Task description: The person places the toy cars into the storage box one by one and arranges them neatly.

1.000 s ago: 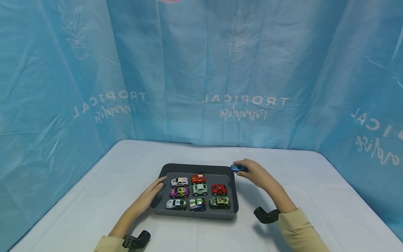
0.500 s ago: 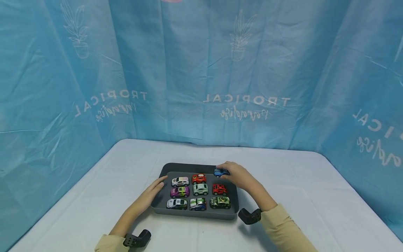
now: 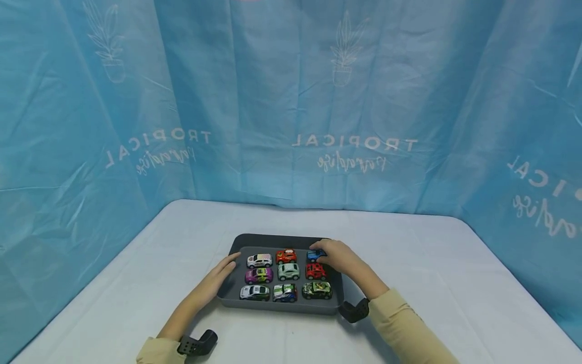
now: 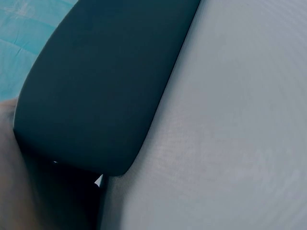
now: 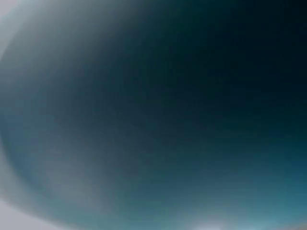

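In the head view, my right hand [image 3: 340, 256] pinches a blue toy car [image 3: 314, 255] at the back right of a dark grey tray [image 3: 282, 306]. My left hand [image 3: 213, 280] rests at the tray's left rim with its fingers fairly straight. Beside the blue car sits a red toy car with a white-marked roof [image 3: 286, 256], and just in front of it another red toy car [image 3: 316, 271]. A pale green toy car [image 3: 288, 272] is in the middle. The left wrist view holds the dark side of the tray [image 4: 96, 91]; the right wrist view is a dark blur.
More toy cars fill the tray: a white one [image 3: 259, 261], a purple one [image 3: 258, 275], a silver one [image 3: 254, 292], a green-striped one [image 3: 285, 293] and a camouflage one [image 3: 317, 290]. A white-covered table [image 3: 273, 338] lies beneath, with a blue curtain [image 3: 282, 101] behind.
My right hand has brought the blue toy car leftward from beyond the tray's right rim, over the back right corner, then lower into the tray. My left hand has stayed put.
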Demonstrator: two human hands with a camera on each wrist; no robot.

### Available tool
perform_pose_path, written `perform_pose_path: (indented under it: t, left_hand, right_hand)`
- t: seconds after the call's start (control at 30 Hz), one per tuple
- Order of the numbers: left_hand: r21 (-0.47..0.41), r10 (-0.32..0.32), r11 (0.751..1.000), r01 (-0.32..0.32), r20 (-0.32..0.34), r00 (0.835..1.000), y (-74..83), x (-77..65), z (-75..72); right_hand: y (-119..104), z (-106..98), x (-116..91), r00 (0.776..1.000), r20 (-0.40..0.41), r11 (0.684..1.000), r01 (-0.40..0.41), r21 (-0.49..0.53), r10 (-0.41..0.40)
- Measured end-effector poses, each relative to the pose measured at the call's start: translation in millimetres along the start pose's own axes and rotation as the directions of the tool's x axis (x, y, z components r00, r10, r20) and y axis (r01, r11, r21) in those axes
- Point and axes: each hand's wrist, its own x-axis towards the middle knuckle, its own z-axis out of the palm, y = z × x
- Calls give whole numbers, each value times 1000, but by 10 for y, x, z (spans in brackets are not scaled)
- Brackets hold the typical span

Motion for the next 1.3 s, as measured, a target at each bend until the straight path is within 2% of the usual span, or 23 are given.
perform_pose_path:
  t: [0.17,0.37,0.6,0.73,0.93,1.1,1.3]
  left_hand:
    - [-10,6,1000,-6,9,1000,4,7,2]
    - [-2,7,1000,-7,6,1000,17,9,-2]
    - [-14,5,1000,-5,8,1000,20,4,3]
    - [-13,3,1000,-3,9,1000,21,4,6]
    - [1,1,1000,-1,6,1000,25,3,-15]
    - [-1,-5,1000,5,1,1000,7,8,-9]
    - [-7,-6,1000,6,3,1000,9,2,1]
  right_hand:
    - [20,69,13,999,-9,999,31,-27,-31]
    - [13,108,17,997,-20,997,73,-12,-73]
    - [9,121,4,997,-36,997,73,-17,-74]
    - [-2,102,-21,995,-43,995,96,17,-95]
    - [-34,61,-91,987,-115,993,113,29,-109]
    - [-43,11,-196,965,-243,994,108,30,-98]
    - [8,-115,-358,912,-386,989,149,2,-137]
